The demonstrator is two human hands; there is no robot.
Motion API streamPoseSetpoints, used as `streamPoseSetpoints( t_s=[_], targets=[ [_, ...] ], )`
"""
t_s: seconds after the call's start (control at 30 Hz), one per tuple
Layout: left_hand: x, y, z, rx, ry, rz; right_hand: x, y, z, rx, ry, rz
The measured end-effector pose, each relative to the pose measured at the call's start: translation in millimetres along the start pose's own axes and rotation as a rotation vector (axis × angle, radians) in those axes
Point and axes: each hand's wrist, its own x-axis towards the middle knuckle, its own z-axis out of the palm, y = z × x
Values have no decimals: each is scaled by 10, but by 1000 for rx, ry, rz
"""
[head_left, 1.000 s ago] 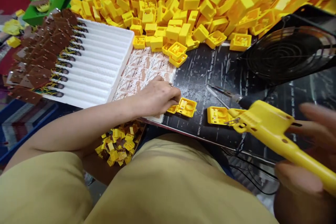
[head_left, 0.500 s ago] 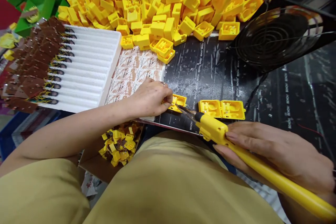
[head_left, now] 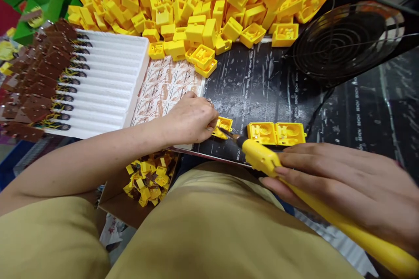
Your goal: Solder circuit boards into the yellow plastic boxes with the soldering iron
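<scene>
My left hand (head_left: 194,120) has its fingers pinched at the left side of a small yellow casing (head_left: 224,124) near the table's front edge; my fingers hide part of it. My right hand (head_left: 343,183) is wrapped round a yellow tool (head_left: 262,154) with a dark, narrow tip. That tip reaches into or over the casing, beside my left fingertips. Two joined yellow casings (head_left: 276,134) lie open side by side on the black table surface, just beyond the tool.
Yellow casings (head_left: 196,30) are heaped along the back. A black fan (head_left: 347,43) stands at the right. On the left, a white foam tray (head_left: 108,83) bears brown boards (head_left: 39,83) with wires. A cardboard box (head_left: 121,200) of yellow parts is below the table edge.
My right hand and the tool have shifted slightly left and up. My left hand has moved a little to the right, still at the casing.
</scene>
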Motion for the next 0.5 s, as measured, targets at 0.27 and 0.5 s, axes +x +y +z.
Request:
streamPoseSetpoints(
  t_s=[0.27,0.5],
  targets=[
    [31,41,-49,26,-78,-29,-167,14,-9,-14,46,123],
    [-124,-88,-64,-67,-14,47,-197,16,66,-9,101,202]
  ],
)
